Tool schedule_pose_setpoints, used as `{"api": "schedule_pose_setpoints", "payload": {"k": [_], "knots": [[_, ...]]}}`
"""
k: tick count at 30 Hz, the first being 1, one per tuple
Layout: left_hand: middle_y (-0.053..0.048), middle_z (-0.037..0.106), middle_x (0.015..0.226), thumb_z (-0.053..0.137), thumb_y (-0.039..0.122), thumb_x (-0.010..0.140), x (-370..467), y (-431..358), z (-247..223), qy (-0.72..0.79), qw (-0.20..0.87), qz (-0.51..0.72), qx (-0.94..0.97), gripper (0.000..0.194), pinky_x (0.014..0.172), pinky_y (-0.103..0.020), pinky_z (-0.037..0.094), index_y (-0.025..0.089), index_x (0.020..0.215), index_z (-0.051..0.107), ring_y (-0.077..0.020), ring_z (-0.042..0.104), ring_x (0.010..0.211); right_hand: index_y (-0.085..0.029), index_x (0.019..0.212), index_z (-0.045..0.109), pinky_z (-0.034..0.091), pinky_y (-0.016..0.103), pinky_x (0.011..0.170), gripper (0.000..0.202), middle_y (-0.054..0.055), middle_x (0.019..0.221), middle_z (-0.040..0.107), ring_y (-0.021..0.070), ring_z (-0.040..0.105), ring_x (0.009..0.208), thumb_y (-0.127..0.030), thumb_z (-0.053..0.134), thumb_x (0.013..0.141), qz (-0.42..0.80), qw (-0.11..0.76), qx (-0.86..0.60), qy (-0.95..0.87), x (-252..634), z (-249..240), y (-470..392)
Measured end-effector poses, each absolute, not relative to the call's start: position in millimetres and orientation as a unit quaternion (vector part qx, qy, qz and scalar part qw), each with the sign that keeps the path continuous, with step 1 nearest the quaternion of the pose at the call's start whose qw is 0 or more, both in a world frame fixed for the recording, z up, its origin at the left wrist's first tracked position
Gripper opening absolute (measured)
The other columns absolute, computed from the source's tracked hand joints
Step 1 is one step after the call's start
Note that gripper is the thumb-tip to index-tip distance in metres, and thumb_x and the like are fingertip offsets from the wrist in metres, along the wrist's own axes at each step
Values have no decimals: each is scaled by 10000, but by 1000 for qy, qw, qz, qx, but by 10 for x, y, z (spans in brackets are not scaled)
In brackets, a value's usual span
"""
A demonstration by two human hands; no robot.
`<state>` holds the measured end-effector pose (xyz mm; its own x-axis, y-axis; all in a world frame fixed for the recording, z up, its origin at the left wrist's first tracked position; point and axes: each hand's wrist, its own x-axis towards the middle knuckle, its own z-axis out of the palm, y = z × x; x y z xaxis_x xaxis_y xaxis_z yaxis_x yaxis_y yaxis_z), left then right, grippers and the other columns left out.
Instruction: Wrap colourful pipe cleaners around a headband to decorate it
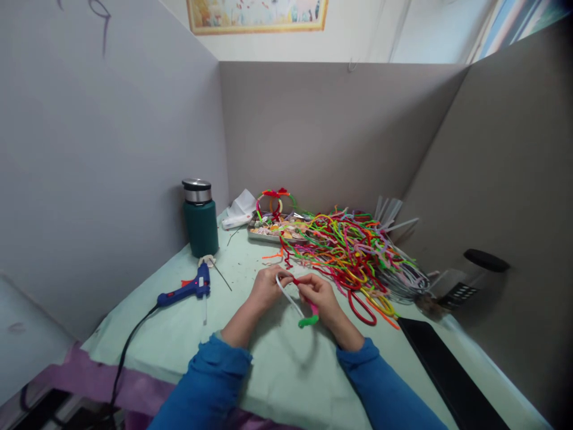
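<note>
Above the table, my two hands hold a white hoop (289, 298) partly wrapped in fuzzy pipe cleaner. A green wrapped stretch (308, 322) faces me, and a pink one curves up beside it. My left hand (267, 288) is closed on the far side of the hoop. Close by, my right hand (320, 298) pinches a red pipe cleaner (295, 280) that runs between the fingertips of both hands. The fingers partly hide the hoop's far side. Beyond the hands lies a big tangled heap of coloured pipe cleaners (353, 239).
A blue glue gun (183, 291) with a black cord lies left, near a dark green bottle (200, 227). A metal tray (264, 237) of small pieces stands at the back with coloured rings above it. A long black object (447, 370) lies right. Grey partitions (313, 119) enclose the table.
</note>
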<state>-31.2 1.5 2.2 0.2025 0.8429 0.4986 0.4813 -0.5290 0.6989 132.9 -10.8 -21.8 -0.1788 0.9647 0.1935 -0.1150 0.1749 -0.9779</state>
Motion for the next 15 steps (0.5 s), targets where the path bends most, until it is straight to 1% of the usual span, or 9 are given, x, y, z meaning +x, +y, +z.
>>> {"api": "schedule_pose_setpoints", "payload": {"k": [5, 9, 12, 15], "knots": [[-54, 653, 733, 610, 199, 757, -307, 38, -25, 457, 202, 445, 743, 105, 668, -259, 416, 150, 740, 701, -153, 566, 698, -167, 811, 576, 327, 213, 419, 184, -52, 504, 504, 94, 453, 427, -337, 612, 750, 416, 524, -401, -627, 1313, -261, -118], [-51, 623, 729, 633, 213, 735, -295, 37, -2, 466, 158, 426, 759, 77, 735, -286, 401, 160, 703, 678, -171, 537, 762, -171, 846, 585, 336, 216, 433, 169, -41, 542, 520, 101, 474, 454, -329, 580, 786, 379, 516, -403, -654, 1338, -307, -105], [-49, 599, 705, 619, 219, 737, -290, 33, 8, 470, 166, 419, 759, 97, 718, -288, 394, 155, 678, 661, -169, 522, 743, -172, 849, 587, 339, 213, 434, 174, -41, 540, 527, 100, 475, 453, -333, 586, 783, 384, 520, -399, -651, 1349, -319, -88], [-47, 589, 694, 606, 261, 742, -290, 27, 18, 466, 215, 432, 742, 142, 682, -279, 389, 152, 665, 654, -164, 518, 712, -169, 846, 578, 327, 203, 417, 192, -46, 505, 529, 94, 461, 427, -338, 605, 759, 448, 517, -389, -617, 1361, -268, -95]]}}
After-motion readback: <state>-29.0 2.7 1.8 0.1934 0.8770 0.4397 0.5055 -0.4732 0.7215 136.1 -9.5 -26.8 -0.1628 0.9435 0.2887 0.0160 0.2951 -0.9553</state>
